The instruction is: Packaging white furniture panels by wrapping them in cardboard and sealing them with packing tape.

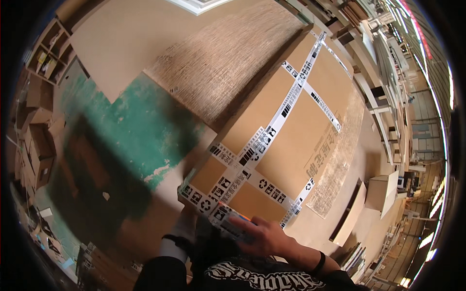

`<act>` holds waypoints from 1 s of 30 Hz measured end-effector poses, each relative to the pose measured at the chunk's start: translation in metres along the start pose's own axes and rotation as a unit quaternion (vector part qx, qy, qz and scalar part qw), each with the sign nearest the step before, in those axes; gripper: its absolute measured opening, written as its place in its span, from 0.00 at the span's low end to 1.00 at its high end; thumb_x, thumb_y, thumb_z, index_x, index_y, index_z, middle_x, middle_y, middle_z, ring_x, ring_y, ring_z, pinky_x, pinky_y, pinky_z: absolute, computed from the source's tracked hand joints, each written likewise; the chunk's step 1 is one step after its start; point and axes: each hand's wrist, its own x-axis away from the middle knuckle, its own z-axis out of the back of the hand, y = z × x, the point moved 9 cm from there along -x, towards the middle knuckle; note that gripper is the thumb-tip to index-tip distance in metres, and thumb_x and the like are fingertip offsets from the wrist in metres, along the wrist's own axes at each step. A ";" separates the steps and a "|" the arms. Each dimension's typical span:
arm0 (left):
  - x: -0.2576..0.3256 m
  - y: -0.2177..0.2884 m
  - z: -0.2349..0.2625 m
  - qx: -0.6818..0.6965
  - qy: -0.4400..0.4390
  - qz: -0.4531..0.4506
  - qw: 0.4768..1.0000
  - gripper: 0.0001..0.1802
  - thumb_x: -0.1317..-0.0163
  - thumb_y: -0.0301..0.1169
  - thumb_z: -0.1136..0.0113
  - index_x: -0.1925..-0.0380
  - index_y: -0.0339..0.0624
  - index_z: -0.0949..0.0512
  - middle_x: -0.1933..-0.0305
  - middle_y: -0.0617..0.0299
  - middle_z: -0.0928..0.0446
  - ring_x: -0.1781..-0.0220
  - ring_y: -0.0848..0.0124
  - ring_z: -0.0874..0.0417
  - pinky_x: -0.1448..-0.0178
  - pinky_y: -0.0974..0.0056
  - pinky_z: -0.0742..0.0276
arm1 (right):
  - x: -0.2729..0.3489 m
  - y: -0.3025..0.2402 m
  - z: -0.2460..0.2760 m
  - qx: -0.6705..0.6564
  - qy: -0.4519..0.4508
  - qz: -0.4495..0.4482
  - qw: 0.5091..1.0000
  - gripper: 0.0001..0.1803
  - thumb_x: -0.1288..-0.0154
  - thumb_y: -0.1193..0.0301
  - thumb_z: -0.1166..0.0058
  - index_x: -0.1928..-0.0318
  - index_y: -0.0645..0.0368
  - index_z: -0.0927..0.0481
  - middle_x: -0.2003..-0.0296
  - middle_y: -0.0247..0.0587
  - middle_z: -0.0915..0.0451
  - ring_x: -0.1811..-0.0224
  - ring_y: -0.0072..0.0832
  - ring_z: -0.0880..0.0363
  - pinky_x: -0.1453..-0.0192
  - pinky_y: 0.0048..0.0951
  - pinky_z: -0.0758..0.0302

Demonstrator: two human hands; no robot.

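Note:
A large flat cardboard box (291,131) lies in front of me, crossed by strips of white printed tape (286,109). My right hand (266,237) is closed around a tape dispenser (232,220) with an orange part, at the box's near edge where the tape strips meet. My left hand (186,224), pale and blurred with a dark band at the wrist, rests against the box's near left corner. Its fingers are not clear to see.
A rough fibre panel (228,53) lies beyond the box on a plain brown sheet. The floor to the left is worn green (131,131). Open cardboard boxes (39,145) and shelves stand at far left. A small box (383,191) and workbenches line the right.

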 end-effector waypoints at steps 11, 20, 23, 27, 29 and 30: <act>0.032 0.005 -0.086 -0.292 0.073 -0.089 0.949 0.27 0.33 0.47 0.44 0.41 0.41 0.27 0.36 0.52 0.26 0.37 0.58 0.24 0.37 0.53 0.27 | 0.230 0.149 -0.015 -0.055 -0.039 -0.152 0.986 0.50 0.54 0.55 0.27 0.31 0.57 0.36 0.54 0.54 0.18 0.55 0.47 0.15 0.50 0.39 0.17; 0.124 -0.164 -0.262 -0.469 -0.133 -0.234 0.841 0.23 0.30 0.44 0.46 0.41 0.44 0.26 0.36 0.52 0.26 0.37 0.60 0.24 0.38 0.53 0.26 | 0.227 0.296 -0.185 -0.061 -0.056 -0.211 0.974 0.41 0.52 0.57 0.28 0.39 0.59 0.30 0.52 0.49 0.18 0.51 0.42 0.16 0.47 0.38 0.20; 0.092 -0.136 -0.325 -0.418 -0.132 -0.263 0.859 0.23 0.31 0.43 0.46 0.41 0.45 0.26 0.38 0.52 0.25 0.38 0.60 0.24 0.39 0.53 0.25 | 0.197 0.375 -0.244 -0.193 0.032 -0.182 0.964 0.34 0.44 0.61 0.33 0.41 0.63 0.30 0.52 0.50 0.18 0.53 0.38 0.16 0.49 0.39 0.21; 0.053 -0.124 -0.266 -0.321 -0.040 -0.212 0.922 0.23 0.32 0.43 0.44 0.42 0.46 0.27 0.40 0.51 0.24 0.39 0.59 0.23 0.41 0.55 0.24 | 0.165 0.364 -0.279 -0.229 0.005 -0.238 0.944 0.33 0.43 0.62 0.34 0.41 0.64 0.30 0.53 0.51 0.18 0.53 0.38 0.17 0.49 0.38 0.21; 0.033 -0.120 -0.204 -0.247 0.013 -0.178 0.952 0.23 0.33 0.43 0.44 0.42 0.46 0.27 0.41 0.51 0.24 0.40 0.59 0.22 0.42 0.55 0.23 | 0.170 0.360 -0.269 -0.207 -0.004 -0.281 0.937 0.32 0.42 0.63 0.34 0.42 0.65 0.30 0.54 0.52 0.18 0.53 0.38 0.17 0.49 0.38 0.22; 0.022 -0.119 -0.166 -0.200 0.043 -0.165 0.965 0.23 0.33 0.43 0.44 0.42 0.47 0.27 0.42 0.51 0.24 0.40 0.59 0.22 0.42 0.56 0.23 | 0.174 0.360 -0.257 -0.197 0.002 -0.301 0.933 0.31 0.42 0.63 0.35 0.42 0.66 0.30 0.54 0.52 0.18 0.53 0.38 0.17 0.50 0.38 0.22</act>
